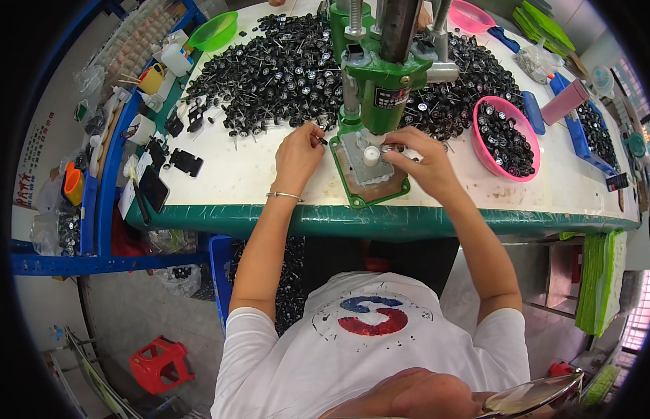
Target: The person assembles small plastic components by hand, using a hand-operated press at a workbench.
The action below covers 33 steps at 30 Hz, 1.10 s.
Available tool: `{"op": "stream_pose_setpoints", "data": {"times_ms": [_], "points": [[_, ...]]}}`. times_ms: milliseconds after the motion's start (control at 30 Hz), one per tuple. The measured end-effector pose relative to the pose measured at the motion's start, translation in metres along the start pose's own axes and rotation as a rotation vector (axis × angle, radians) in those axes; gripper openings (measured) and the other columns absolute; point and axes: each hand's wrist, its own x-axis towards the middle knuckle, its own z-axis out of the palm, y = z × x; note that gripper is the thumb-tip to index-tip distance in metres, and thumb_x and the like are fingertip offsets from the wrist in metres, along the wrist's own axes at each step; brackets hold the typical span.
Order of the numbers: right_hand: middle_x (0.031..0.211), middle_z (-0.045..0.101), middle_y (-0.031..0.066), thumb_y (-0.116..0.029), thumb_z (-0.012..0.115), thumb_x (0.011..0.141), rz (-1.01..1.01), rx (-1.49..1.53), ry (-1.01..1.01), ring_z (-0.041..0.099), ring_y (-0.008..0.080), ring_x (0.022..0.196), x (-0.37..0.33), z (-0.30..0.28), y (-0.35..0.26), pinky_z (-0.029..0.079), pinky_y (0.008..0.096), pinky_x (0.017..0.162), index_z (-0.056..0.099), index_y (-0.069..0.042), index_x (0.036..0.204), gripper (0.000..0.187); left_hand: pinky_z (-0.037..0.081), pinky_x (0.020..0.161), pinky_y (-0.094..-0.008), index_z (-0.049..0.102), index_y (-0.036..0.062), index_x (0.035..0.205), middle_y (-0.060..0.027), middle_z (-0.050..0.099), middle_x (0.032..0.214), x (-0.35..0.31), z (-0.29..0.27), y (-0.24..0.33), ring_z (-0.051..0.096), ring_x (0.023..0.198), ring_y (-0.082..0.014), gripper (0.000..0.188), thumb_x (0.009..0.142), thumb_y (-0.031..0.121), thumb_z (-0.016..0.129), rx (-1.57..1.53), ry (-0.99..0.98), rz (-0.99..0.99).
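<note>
My left hand (300, 155) is just left of a green bench press (388, 98), thumb and fingers pinching a small dark part (320, 140) whose exact shape is mostly hidden. To the right of the press's fixture, my right hand (426, 162) pinches a small silver-and-black wheel (389, 148). Between the hands, a white round holder (371, 156) stands on a grey block on the press's green-edged base (360, 200). The ram sits directly above this holder. Behind my hands spreads a large heap of small black wheels (283, 77), many with thin metal axles.
On the right are a pink basin (480, 150) of wheels, a blue tray (578, 150) of more wheels and a pink cup (564, 103). A green bowl (214, 33) stands far left. Flat black parts (186, 162) and a phone (154, 187) lie left. A blue crate (220, 276) is below.
</note>
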Motion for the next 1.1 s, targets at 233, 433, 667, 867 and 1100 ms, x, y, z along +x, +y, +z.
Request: {"op": "stream_pose_setpoints", "data": {"times_ms": [233, 433, 667, 867, 1100], "points": [[0.11, 0.055, 0.0037, -0.012, 0.065, 0.087, 0.143, 0.195, -0.016, 0.056, 0.015, 0.1, -0.004, 0.024, 0.011, 0.043, 0.027, 0.087, 0.067, -0.006, 0.115, 0.029, 0.05, 0.071, -0.0265, 0.07, 0.0066, 0.108, -0.0053, 0.067, 0.082, -0.022, -0.005, -0.018, 0.063, 0.076, -0.014, 0.033, 0.077, -0.004, 0.063, -0.401, 0.091, -0.041], [0.102, 0.06, 0.0088, -0.007, 0.065, 0.083, 0.048, 0.025, 0.079, 0.061, 0.0223, 0.094, 0.004, 0.029, 0.0, 0.048, 0.0311, 0.082, 0.066, -0.002, 0.106, 0.023, 0.049, 0.077, -0.0213, 0.071, 0.0012, 0.107, -0.0043, 0.07, 0.093, -0.041, -0.012, -0.007, 0.062, 0.085, -0.009, 0.025, 0.082, 0.001, 0.07, -0.851, 0.102, -0.187], [0.107, 0.063, 0.0126, -0.004, 0.064, 0.084, -0.254, -0.326, 0.111, 0.06, 0.0285, 0.096, -0.011, 0.032, -0.003, 0.049, 0.0375, 0.084, 0.069, -0.004, 0.102, 0.019, 0.05, 0.077, -0.021, 0.071, -0.0024, 0.099, -0.0063, 0.071, 0.092, -0.046, -0.015, 0.022, 0.063, 0.082, -0.0082, 0.018, 0.082, 0.002, 0.072, -1.101, 0.035, -0.274], [0.103, 0.064, 0.0072, -0.009, 0.068, 0.084, 0.102, -0.096, 0.109, 0.06, 0.0202, 0.098, -0.005, 0.034, -0.009, 0.046, 0.0316, 0.087, 0.068, -0.003, 0.103, 0.02, 0.046, 0.074, -0.0205, 0.072, -0.0003, 0.094, 0.0005, 0.066, 0.087, -0.043, -0.007, 0.048, 0.057, 0.08, -0.0069, 0.014, 0.08, 0.003, 0.073, -1.113, -0.035, -0.086], [0.104, 0.062, 0.0056, -0.015, 0.071, 0.083, 0.231, 0.214, 0.081, 0.058, 0.0163, 0.097, -0.006, 0.035, 0.011, 0.045, 0.0312, 0.085, 0.063, -0.002, 0.112, 0.033, 0.044, 0.078, -0.0235, 0.072, 0.0007, 0.091, 0.001, 0.063, 0.089, -0.037, 0.006, 0.068, 0.057, 0.085, -0.0086, 0.012, 0.079, 0.0, 0.071, -1.063, -0.091, 0.04]]}}
